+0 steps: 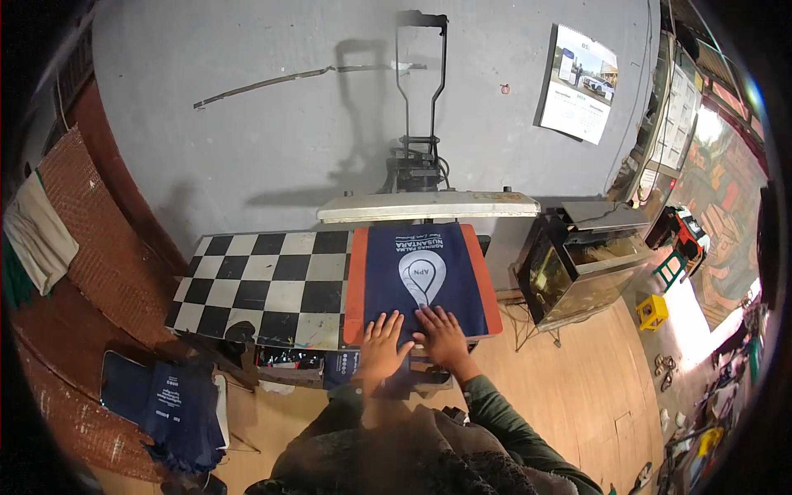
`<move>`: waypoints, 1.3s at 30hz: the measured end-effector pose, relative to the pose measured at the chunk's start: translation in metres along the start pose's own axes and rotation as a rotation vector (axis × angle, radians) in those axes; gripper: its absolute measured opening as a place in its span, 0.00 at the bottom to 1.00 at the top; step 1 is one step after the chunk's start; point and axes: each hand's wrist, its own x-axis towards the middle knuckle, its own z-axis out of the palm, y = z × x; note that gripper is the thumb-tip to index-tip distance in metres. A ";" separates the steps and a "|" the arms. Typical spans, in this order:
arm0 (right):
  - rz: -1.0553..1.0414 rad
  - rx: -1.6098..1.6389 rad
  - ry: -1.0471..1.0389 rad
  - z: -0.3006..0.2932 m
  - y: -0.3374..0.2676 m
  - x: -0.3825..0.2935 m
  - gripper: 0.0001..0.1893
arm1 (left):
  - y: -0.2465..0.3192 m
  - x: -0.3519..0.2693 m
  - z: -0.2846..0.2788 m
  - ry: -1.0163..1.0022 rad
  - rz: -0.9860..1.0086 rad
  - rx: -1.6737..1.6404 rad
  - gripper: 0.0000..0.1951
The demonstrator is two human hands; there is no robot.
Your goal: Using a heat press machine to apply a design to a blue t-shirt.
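Note:
A dark navy fabric piece (383, 272) with a white printed emblem and lettering lies flat on the orange-red lower platen (487, 284) of a heat press. Both my hands rest palm down on the near part of the fabric. My left hand (383, 346) is at its left, fingers spread. Just below the emblem's tip, my right hand (442, 337) presses with its fingers slightly apart. Neither hand grips anything. Behind the fabric, the pale upper heating plate (427, 205) is raised, with its long black lever handle (442, 80) standing upright against the wall.
A black-and-white checkered tabletop (266, 278) adjoins the platen on the left. Navy printed fabrics (176, 402) hang over a chair at lower left. To the right stands a glass tank (575, 278); farther off is a yellow stool (652, 312). A calendar (581, 83) hangs on the grey wall.

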 end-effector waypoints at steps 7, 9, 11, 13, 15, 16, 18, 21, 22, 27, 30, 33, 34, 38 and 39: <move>0.094 -0.046 -0.017 -0.036 0.058 -0.038 0.27 | -0.025 -0.028 -0.027 0.078 0.045 0.018 0.26; 0.066 -0.012 -0.014 -0.049 0.073 -0.045 0.26 | -0.030 -0.031 -0.032 0.097 0.051 0.007 0.24; 0.040 0.037 -0.036 -0.057 0.080 -0.050 0.24 | -0.034 -0.032 -0.033 0.087 0.057 0.001 0.24; 0.024 0.045 -0.054 -0.062 0.083 -0.052 0.25 | -0.034 -0.032 -0.031 0.086 0.059 -0.004 0.24; 0.000 0.056 -0.073 -0.063 0.083 -0.052 0.25 | -0.033 -0.032 -0.029 0.137 0.071 0.013 0.24; 0.002 0.055 -0.068 -0.063 0.083 -0.052 0.25 | -0.032 -0.033 -0.028 0.129 0.061 0.013 0.24; -0.001 0.057 -0.055 -0.062 0.083 -0.052 0.26 | -0.031 -0.032 -0.027 0.171 0.073 0.011 0.24; 0.008 0.051 -0.062 -0.061 0.084 -0.052 0.27 | -0.030 -0.032 -0.026 0.199 0.089 0.033 0.24; -0.019 0.038 -0.045 -0.060 0.085 -0.052 0.27 | -0.029 -0.031 -0.027 0.208 0.089 0.039 0.24; -0.041 0.018 -0.018 -0.055 0.088 -0.053 0.26 | -0.026 -0.032 -0.026 0.201 0.079 0.046 0.23; -0.035 0.017 -0.008 -0.052 0.091 -0.055 0.26 | -0.026 -0.033 -0.028 0.178 0.068 0.037 0.23; -0.029 0.061 -0.051 -0.054 0.094 -0.055 0.27 | -0.022 -0.031 -0.033 0.154 0.042 0.010 0.24; -0.052 0.055 -0.031 -0.056 0.094 -0.053 0.27 | -0.019 -0.031 -0.035 0.146 0.027 0.003 0.25; -0.026 0.031 -0.075 -0.074 0.077 -0.039 0.29 | 0.006 -0.022 -0.048 0.078 -0.041 0.052 0.27; -0.056 0.067 -0.034 -0.082 0.069 -0.036 0.29 | 0.016 -0.021 -0.051 0.124 -0.019 0.018 0.27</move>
